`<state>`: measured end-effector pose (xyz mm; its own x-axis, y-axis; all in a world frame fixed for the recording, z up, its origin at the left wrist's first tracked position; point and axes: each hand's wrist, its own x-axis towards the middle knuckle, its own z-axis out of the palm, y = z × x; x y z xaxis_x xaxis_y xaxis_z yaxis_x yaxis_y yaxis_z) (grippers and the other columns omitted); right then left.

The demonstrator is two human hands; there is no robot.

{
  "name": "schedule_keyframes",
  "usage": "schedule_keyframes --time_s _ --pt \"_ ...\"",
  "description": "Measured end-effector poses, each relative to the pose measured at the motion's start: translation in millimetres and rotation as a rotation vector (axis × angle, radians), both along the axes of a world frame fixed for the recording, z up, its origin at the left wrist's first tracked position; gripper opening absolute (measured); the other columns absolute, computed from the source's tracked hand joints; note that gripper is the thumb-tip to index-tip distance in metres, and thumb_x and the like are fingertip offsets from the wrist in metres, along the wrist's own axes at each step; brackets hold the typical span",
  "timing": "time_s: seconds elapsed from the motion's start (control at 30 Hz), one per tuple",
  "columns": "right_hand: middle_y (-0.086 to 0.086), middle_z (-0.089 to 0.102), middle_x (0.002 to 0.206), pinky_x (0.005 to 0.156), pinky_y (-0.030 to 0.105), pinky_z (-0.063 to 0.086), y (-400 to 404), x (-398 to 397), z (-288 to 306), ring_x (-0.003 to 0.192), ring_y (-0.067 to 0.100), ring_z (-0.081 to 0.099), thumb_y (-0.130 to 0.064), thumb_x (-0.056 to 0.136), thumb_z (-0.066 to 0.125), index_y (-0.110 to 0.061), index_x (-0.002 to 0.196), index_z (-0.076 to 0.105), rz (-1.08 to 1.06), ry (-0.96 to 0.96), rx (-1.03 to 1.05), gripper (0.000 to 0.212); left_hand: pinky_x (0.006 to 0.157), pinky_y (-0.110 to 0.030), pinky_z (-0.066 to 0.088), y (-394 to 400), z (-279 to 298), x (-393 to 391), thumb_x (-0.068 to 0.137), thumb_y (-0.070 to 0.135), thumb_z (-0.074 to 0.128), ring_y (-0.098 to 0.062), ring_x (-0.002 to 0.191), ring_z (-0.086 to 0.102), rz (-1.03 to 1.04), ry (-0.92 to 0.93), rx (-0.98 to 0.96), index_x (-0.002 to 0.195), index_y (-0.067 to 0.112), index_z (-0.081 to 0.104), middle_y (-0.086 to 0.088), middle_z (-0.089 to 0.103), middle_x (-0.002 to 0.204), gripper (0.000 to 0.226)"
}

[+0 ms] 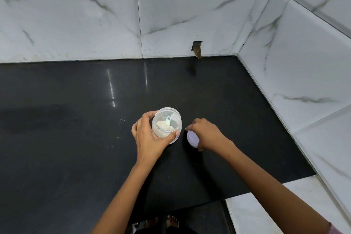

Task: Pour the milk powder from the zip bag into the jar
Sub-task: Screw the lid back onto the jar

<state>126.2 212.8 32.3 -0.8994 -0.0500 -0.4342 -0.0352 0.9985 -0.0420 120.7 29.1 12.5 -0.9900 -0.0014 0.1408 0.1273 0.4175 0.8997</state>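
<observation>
A clear plastic jar [167, 122] stands open on the black counter [76, 138], partly filled with pale milk powder, a small mint-green scoop [168, 121] resting inside. My left hand [148, 137] wraps around the jar's left and front side. My right hand [206, 134] holds the lilac lid [192, 138] just right of the jar, the lid tilted on edge close to the counter. No zip bag is in view.
White marble-look tiled walls rise behind and to the right of the counter. A small dark hole [197, 49] sits in the back wall at counter level. A white ledge [266, 205] lies at the lower right. Bare feet [163, 222] show below the counter's front edge.
</observation>
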Motion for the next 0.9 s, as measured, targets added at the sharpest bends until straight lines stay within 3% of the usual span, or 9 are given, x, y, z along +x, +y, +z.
schedule_keyframes --time_s 0.1,0.2,0.27,0.33,0.4,0.53,0.73,0.83,0.9 --pt "0.006 0.050 0.120 0.087 0.034 0.044 0 -4 26 0.109 0.025 0.053 -0.037 0.064 0.077 -0.033 0.131 0.047 -0.212 0.309 -0.279 0.075 0.098 -0.051 0.040 0 0 0 0.047 0.047 0.081 0.028 0.107 0.021 0.015 0.018 0.006 0.108 0.032 0.048 0.031 0.047 0.104 0.071" --pt "0.004 0.050 0.115 0.082 0.022 0.047 -10 -10 47 0.097 0.015 0.056 -0.040 0.074 0.073 -0.035 0.131 0.048 -0.454 0.695 -0.740 0.063 0.100 -0.052 0.038 0 -1 1 0.046 0.053 0.077 0.029 0.110 0.018 0.025 0.015 0.014 0.107 0.034 0.048 0.029 0.048 0.104 0.071" --pt "0.004 0.052 0.117 0.081 0.020 0.054 -23 -13 53 0.099 0.013 0.061 -0.035 0.076 0.074 -0.028 0.125 0.054 -0.491 0.768 -1.015 0.053 0.100 -0.054 0.037 0 -2 1 0.046 0.054 0.076 0.029 0.110 0.017 0.024 0.017 0.013 0.107 0.034 0.047 0.030 0.048 0.105 0.070" --pt "0.007 0.055 0.117 0.083 0.033 0.058 -36 -13 48 0.103 0.016 0.062 -0.027 0.073 0.078 -0.020 0.113 0.056 -0.459 0.734 -1.172 0.047 0.100 -0.054 0.038 -1 -3 1 0.046 0.054 0.077 0.028 0.110 0.017 0.022 0.005 0.024 0.105 0.037 0.046 0.030 0.049 0.105 0.069" --pt "0.005 0.057 0.116 0.084 0.042 0.056 -43 -9 36 0.109 0.015 0.058 -0.023 0.068 0.082 -0.014 0.100 0.053 -0.400 0.713 -1.151 0.044 0.099 -0.053 0.039 -1 -4 1 0.047 0.054 0.077 0.025 0.108 0.018 0.016 -0.018 0.036 0.105 0.042 0.044 0.030 0.048 0.106 0.069" --pt "0.000 0.061 0.114 0.081 0.040 0.054 -43 -2 16 0.110 0.012 0.055 -0.020 0.062 0.086 -0.010 0.084 0.054 -0.251 0.700 -0.996 0.040 0.100 -0.050 0.040 0 -6 4 0.046 0.055 0.074 0.004 0.108 0.023 0.011 -0.081 0.065 0.109 0.041 0.041 0.022 0.047 0.112 0.072" --pt "-0.005 0.050 0.120 0.088 0.030 0.049 -43 -5 29 0.108 0.011 0.050 -0.034 0.059 0.081 -0.028 0.127 0.050 -0.116 0.474 -0.756 0.075 0.098 -0.049 0.042 -1 -7 3 0.046 0.052 0.073 0.027 0.110 0.013 -0.004 -0.094 0.069 0.109 0.039 0.041 0.027 0.049 0.111 0.072" --pt "-0.004 0.045 0.115 0.084 0.028 0.046 -49 -14 40 0.105 0.013 0.048 -0.032 0.059 0.080 -0.030 0.127 0.053 -0.107 0.386 -0.642 0.074 0.093 -0.039 0.044 -2 -6 2 0.043 0.051 0.073 0.020 0.111 0.018 -0.013 -0.125 0.082 0.107 0.041 0.042 0.026 0.050 0.110 0.071" --pt "-0.004 0.045 0.114 0.081 0.028 0.045 -51 -20 47 0.104 0.015 0.048 -0.030 0.057 0.080 -0.030 0.122 0.056 -0.079 0.341 -0.592 0.069 0.082 -0.022 0.040 -3 -5 1 0.040 0.053 0.073 0.002 0.113 0.025 -0.026 -0.134 0.097 0.108 0.039 0.046 0.024 0.051 0.111 0.075"
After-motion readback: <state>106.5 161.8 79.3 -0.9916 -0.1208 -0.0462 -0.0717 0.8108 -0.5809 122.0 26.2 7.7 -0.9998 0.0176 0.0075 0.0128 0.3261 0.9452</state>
